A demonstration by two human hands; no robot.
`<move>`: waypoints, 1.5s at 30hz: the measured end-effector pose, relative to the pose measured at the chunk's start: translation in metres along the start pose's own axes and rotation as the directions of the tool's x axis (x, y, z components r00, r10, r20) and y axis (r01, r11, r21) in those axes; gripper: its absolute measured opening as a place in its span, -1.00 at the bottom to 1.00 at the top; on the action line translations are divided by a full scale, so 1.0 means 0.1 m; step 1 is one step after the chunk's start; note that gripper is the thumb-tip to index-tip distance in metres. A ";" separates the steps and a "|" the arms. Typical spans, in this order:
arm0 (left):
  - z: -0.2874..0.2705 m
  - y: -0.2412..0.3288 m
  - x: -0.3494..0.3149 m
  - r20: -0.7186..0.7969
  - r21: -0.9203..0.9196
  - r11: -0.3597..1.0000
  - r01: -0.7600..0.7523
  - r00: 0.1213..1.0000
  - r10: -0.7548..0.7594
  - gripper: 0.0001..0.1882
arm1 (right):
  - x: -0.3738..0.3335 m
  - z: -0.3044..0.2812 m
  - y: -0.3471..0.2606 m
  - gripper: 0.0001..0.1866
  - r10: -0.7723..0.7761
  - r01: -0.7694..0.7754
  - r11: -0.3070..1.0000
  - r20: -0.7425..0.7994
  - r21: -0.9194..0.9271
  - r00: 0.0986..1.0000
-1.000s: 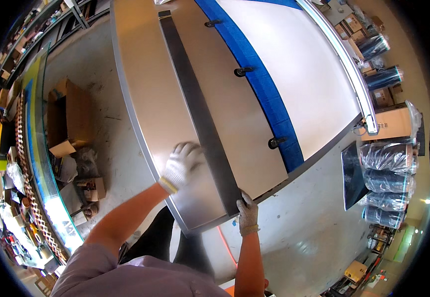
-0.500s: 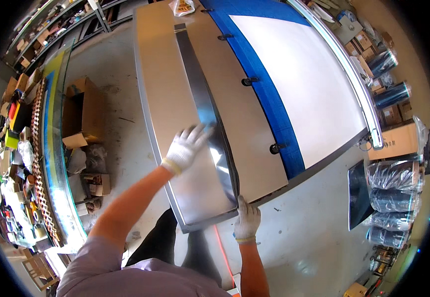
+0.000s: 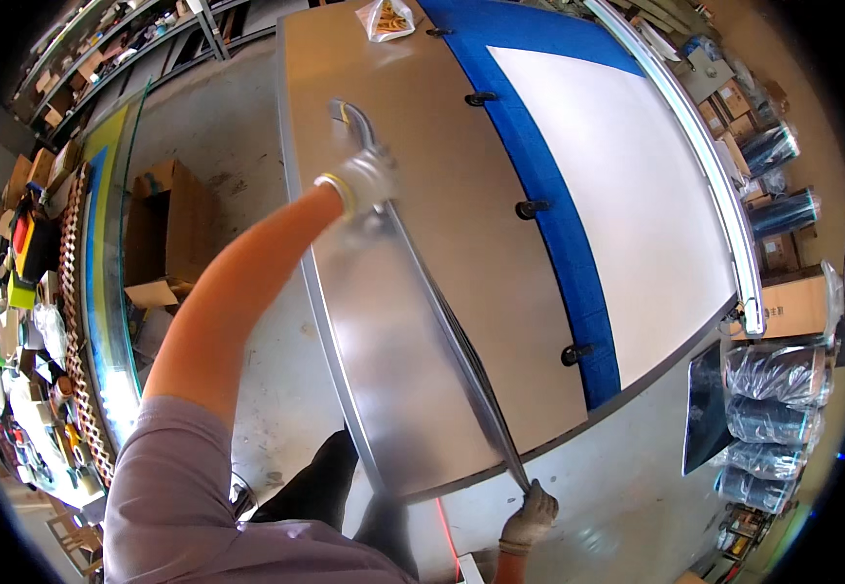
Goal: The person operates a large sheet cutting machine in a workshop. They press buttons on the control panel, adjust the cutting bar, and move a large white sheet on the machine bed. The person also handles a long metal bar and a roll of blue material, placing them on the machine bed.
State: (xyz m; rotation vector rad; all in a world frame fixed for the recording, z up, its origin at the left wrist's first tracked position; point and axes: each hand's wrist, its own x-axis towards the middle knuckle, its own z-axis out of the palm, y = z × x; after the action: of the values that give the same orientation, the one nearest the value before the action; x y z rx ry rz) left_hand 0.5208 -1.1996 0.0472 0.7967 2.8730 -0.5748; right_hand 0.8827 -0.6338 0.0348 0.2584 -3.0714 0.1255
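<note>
A long, thin, dark glossy strip runs lengthwise over the brown tabletop, turned partly on edge. My left hand, in a white knitted glove, is closed around it near its far end, which curls up beyond the fingers; motion blurs this hand. My gloved right hand grips the strip's near end, just past the table's near edge. The exact finger placement on the left is smeared.
On the table's right lie a blue mat with several black clamps along its edge, and a white sheet. A bag of yellowish pieces sits at the far end. An open cardboard box stands on the floor to the left.
The strip, flat on the tabletop before, is now lifted and tilted. My left hand has moved farther along it and closed; my right hand has moved nearer and right, past the table edge.
</note>
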 end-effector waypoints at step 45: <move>0.60 -0.89 0.04 0.110 -0.068 0.977 0.200 0.975 -0.192 -0.80 | 0.26 -0.10 0.15 -0.66 0.049 -0.054 0.997 0.080 0.061 0.996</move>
State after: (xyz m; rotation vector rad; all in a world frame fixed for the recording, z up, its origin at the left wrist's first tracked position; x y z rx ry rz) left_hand 0.4712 -1.2909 0.0205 0.4601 2.8770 -0.5023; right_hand 0.8550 -0.6225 0.0457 0.1917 -3.1568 0.2198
